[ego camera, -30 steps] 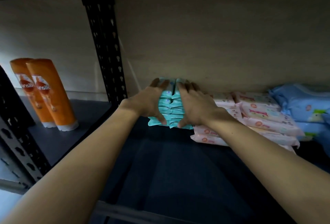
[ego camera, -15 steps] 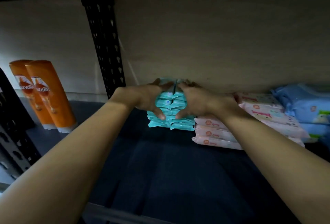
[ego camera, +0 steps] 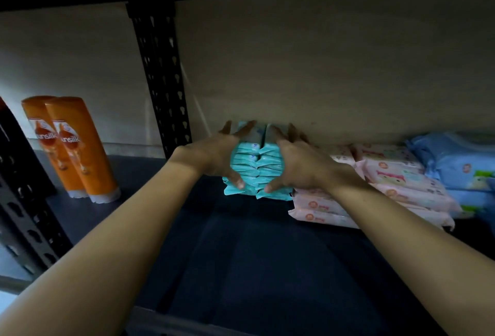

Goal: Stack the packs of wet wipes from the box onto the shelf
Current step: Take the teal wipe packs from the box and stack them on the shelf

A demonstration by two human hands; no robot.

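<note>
Teal wipe packs stacked against back wall, pink packs touching right.

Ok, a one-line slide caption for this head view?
Both hands, left and right, hold two teal wet-wipe stacks on the dark shelf beside pink packs.

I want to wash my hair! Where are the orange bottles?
In the head view, the orange bottles stand far left on the shelf, left of the black post.
</note>
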